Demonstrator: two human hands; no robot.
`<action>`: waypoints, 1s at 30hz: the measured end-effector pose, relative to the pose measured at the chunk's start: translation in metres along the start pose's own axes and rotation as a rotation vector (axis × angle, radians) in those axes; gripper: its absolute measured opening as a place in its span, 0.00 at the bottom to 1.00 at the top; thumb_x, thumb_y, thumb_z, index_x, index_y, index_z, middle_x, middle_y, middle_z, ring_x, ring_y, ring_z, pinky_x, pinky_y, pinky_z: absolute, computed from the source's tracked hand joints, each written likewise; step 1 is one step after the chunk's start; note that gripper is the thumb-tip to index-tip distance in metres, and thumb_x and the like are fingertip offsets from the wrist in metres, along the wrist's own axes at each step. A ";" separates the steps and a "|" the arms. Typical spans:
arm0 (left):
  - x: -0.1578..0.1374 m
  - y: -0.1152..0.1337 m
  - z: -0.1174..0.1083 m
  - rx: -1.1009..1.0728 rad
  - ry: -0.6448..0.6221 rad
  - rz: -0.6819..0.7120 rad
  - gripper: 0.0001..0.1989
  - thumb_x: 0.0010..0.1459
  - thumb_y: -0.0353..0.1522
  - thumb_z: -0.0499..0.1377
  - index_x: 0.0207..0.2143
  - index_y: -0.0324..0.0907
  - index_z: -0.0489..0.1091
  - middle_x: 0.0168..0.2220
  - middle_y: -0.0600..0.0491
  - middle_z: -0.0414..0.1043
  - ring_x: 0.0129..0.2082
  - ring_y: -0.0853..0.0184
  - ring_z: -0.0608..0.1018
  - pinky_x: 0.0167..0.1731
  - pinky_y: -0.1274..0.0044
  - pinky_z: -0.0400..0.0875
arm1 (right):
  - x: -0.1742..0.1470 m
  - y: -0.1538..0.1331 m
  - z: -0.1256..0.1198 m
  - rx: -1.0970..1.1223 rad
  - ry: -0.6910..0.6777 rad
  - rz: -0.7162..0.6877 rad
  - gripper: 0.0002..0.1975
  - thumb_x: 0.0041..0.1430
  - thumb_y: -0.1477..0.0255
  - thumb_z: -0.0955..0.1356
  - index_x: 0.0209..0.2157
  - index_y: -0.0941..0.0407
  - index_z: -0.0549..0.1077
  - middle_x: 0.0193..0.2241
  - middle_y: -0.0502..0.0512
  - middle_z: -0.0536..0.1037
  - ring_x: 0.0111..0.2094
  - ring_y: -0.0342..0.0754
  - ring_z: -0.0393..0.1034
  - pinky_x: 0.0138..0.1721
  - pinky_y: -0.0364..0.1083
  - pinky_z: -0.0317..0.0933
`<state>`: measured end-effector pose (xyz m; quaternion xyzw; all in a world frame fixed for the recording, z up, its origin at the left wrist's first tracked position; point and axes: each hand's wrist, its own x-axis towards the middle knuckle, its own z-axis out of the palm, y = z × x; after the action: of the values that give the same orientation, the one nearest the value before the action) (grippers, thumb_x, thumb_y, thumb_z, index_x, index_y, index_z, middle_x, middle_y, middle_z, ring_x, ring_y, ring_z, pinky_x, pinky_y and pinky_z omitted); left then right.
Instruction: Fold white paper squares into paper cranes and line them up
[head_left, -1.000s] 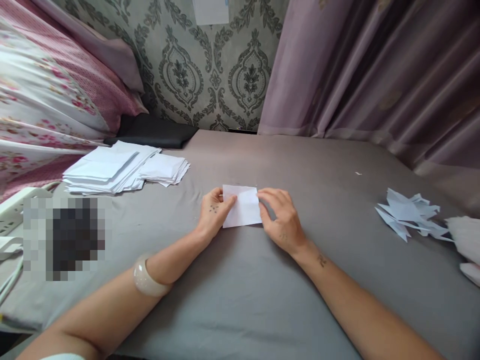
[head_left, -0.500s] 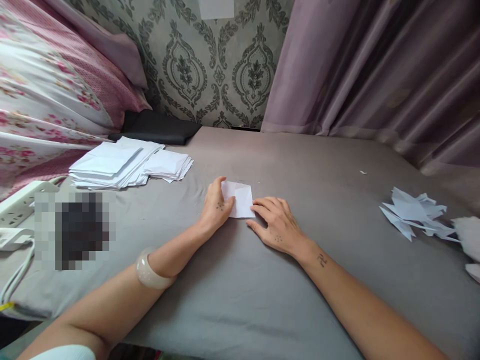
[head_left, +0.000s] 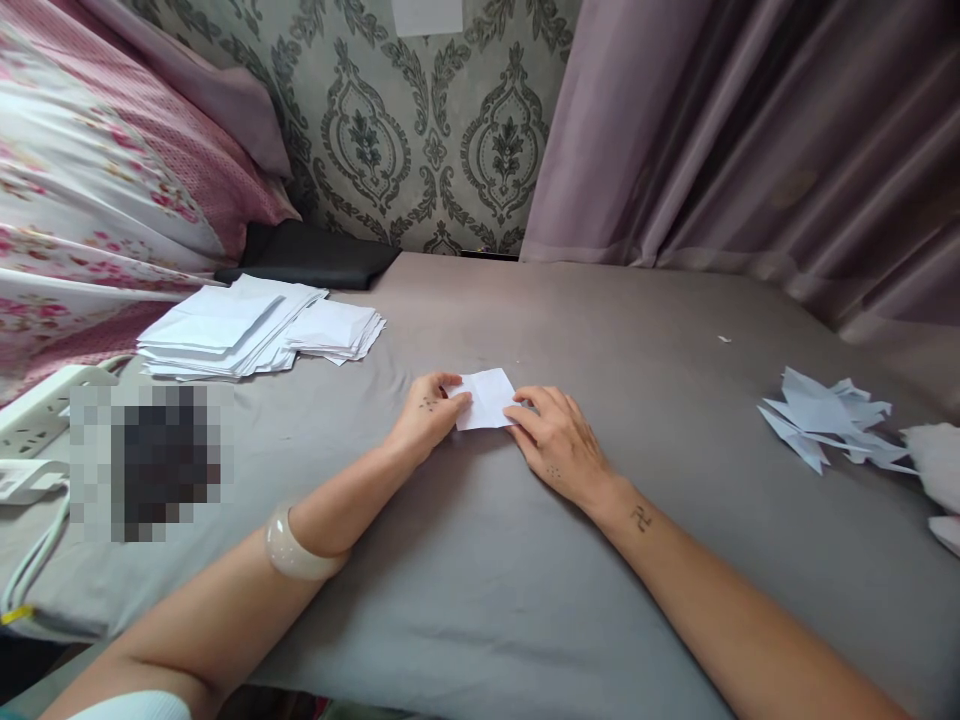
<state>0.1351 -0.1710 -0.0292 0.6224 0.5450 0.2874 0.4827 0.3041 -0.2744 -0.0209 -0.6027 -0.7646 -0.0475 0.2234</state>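
A small white sheet of paper with a faint crease is between my two hands, over the middle of the grey cloth surface. My left hand pinches its left side, thumb on top and fingers behind. At the paper's right edge, my right hand grips with bent fingers and the thumb below. The fingertips under the paper are hidden.
At the back left lie a large stack of white paper and a smaller stack, with a black folded item behind. A power strip is at left. Folded white paper pieces are heaped at right.
The paper has turned slightly and appears lifted off the cloth. My right hand has closed from resting beside the right edge to gripping it; my left hand's fingers have curled in.
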 end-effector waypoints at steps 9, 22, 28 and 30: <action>-0.027 0.022 -0.010 0.663 -0.115 0.687 0.16 0.54 0.47 0.61 0.36 0.44 0.73 0.47 0.47 0.70 0.50 0.54 0.68 0.52 0.61 0.56 | -0.002 -0.002 0.000 -0.034 -0.052 0.038 0.11 0.65 0.71 0.61 0.36 0.54 0.75 0.37 0.55 0.75 0.37 0.49 0.65 0.39 0.48 0.57; -0.024 0.014 -0.009 0.747 -0.151 0.700 0.09 0.61 0.33 0.53 0.31 0.42 0.71 0.37 0.50 0.76 0.39 0.62 0.76 0.42 0.69 0.60 | -0.001 -0.007 0.001 0.283 -0.016 0.415 0.08 0.60 0.69 0.65 0.28 0.53 0.74 0.36 0.53 0.74 0.33 0.46 0.69 0.34 0.46 0.61; -0.018 0.015 -0.003 0.680 -0.125 0.560 0.07 0.58 0.34 0.56 0.32 0.42 0.73 0.35 0.49 0.74 0.37 0.60 0.75 0.36 0.71 0.64 | 0.001 -0.003 0.007 0.322 0.003 0.452 0.09 0.59 0.69 0.65 0.26 0.54 0.71 0.38 0.54 0.72 0.32 0.45 0.69 0.34 0.46 0.62; -0.017 0.016 -0.002 0.661 -0.128 0.546 0.08 0.58 0.35 0.57 0.31 0.41 0.74 0.34 0.49 0.74 0.36 0.60 0.75 0.36 0.72 0.64 | 0.002 -0.002 0.008 0.299 -0.001 0.450 0.09 0.59 0.68 0.65 0.25 0.54 0.70 0.38 0.54 0.71 0.31 0.45 0.69 0.33 0.46 0.61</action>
<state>0.1358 -0.1855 -0.0113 0.8815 0.3920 0.1756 0.1963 0.2995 -0.2704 -0.0273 -0.7177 -0.6103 0.1171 0.3143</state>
